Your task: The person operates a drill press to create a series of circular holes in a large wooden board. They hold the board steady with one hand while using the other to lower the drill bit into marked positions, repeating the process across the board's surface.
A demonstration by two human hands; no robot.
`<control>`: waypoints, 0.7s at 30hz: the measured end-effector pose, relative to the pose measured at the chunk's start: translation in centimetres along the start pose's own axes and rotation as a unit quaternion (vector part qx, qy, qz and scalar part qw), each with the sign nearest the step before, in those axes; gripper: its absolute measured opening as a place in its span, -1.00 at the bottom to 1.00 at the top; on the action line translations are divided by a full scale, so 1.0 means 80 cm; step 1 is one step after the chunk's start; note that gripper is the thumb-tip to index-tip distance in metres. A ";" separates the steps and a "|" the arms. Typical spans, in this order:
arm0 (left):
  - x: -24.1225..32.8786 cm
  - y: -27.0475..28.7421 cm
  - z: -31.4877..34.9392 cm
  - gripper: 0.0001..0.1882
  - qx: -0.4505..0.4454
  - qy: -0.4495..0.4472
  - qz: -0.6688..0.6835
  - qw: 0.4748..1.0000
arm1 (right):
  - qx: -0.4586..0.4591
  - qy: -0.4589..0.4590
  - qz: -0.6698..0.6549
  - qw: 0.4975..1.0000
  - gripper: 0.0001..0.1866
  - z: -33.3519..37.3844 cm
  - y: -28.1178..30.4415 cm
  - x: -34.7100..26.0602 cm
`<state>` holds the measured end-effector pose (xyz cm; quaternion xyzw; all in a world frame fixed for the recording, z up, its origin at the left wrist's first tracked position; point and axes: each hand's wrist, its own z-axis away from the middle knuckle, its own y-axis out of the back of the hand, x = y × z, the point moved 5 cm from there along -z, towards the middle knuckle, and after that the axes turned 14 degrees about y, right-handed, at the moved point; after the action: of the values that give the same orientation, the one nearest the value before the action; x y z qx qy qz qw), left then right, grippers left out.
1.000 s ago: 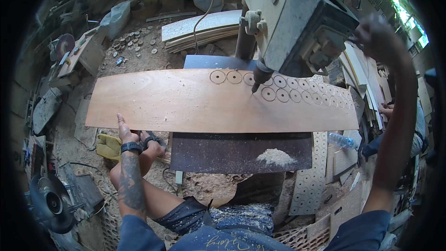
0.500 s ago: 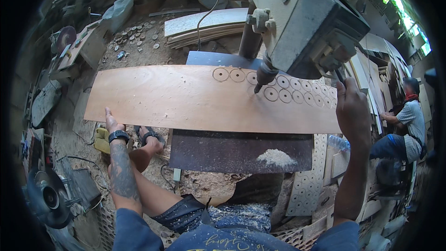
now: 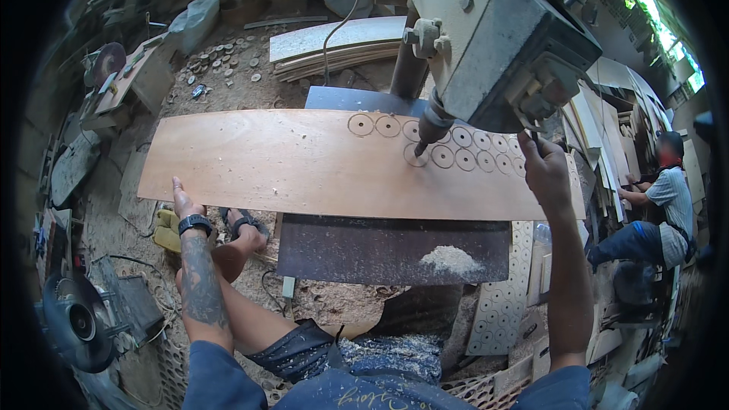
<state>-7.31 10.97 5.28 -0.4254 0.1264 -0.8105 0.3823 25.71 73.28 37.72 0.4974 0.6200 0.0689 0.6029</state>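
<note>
A long plywood sheet (image 3: 288, 159) lies across the dark work table (image 3: 364, 250) under a drill press (image 3: 478, 53). My left hand (image 3: 186, 202) grips the sheet's near edge close to its left end, with some fingers hidden underneath. My right hand (image 3: 548, 178) is closed round the drill press lever (image 3: 534, 135), right of the press head. The chuck (image 3: 436, 120) has come down, and its hole cutter (image 3: 421, 147) meets the sheet inside a faint new ring. Several cut circles with centre holes run in rows along the far right part of the sheet.
Sawdust (image 3: 452, 260) is heaped on the table. Stacked boards (image 3: 342, 45) and loose wooden discs (image 3: 224, 57) lie beyond. A punched board (image 3: 497, 311) leans at the near right. A fan (image 3: 80, 319) stands left. Another person (image 3: 664, 205) works at the right beside upright panels.
My right hand has pulled the lever down and to the left. The cutter has lowered onto the sheet, where a ring now shows. My left hand stays nearly still.
</note>
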 end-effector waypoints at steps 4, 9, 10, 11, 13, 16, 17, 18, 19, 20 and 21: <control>-0.001 0.001 0.002 -0.33 0.003 0.002 -0.009 1.000 | 0.049 0.083 -0.007 0.995 -0.47 -0.001 -0.019 0.023; 0.002 0.006 -0.007 -0.31 -0.025 -0.006 -0.012 1.000 | 0.106 0.156 0.063 0.980 -0.51 -0.003 -0.035 0.032; 0.002 0.010 -0.009 -0.30 0.001 0.001 -0.017 1.000 | 0.121 0.168 0.058 0.977 -0.51 -0.003 -0.038 0.033; 0.002 0.010 -0.010 -0.30 -0.006 -0.005 -0.020 1.000 | 0.130 0.176 0.051 0.974 -0.52 -0.004 -0.042 0.034; 0.002 0.014 -0.010 -0.29 0.014 -0.005 -0.025 1.000 | 0.143 0.186 0.043 0.971 -0.54 -0.007 -0.048 0.039; 0.001 0.009 -0.003 -0.29 0.001 0.006 -0.022 1.000 | 0.158 0.197 0.047 0.967 -0.57 -0.011 -0.057 0.047; 0.001 0.006 0.000 -0.29 -0.005 -0.003 -0.029 1.000 | 0.163 0.202 0.053 0.964 -0.58 -0.012 -0.059 0.049; 0.001 0.004 0.004 -0.29 0.001 -0.006 -0.031 0.999 | 0.162 0.205 0.061 0.963 -0.59 -0.014 -0.062 0.053; 0.000 0.004 0.008 -0.29 0.016 -0.001 -0.028 0.999 | 0.175 0.210 0.057 0.960 -0.60 -0.015 -0.064 0.056; 0.001 0.002 0.012 -0.29 0.019 -0.013 -0.033 0.999 | 0.183 0.213 0.055 0.958 -0.60 -0.017 -0.067 0.059; 0.000 0.001 0.014 -0.29 0.031 -0.017 -0.032 0.999 | 0.176 0.215 0.054 0.959 -0.61 -0.019 -0.071 0.063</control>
<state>-6.34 11.07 5.91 -0.4310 0.0813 -0.8184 0.3712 22.56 74.77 30.83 0.6016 0.7098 0.0965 0.3533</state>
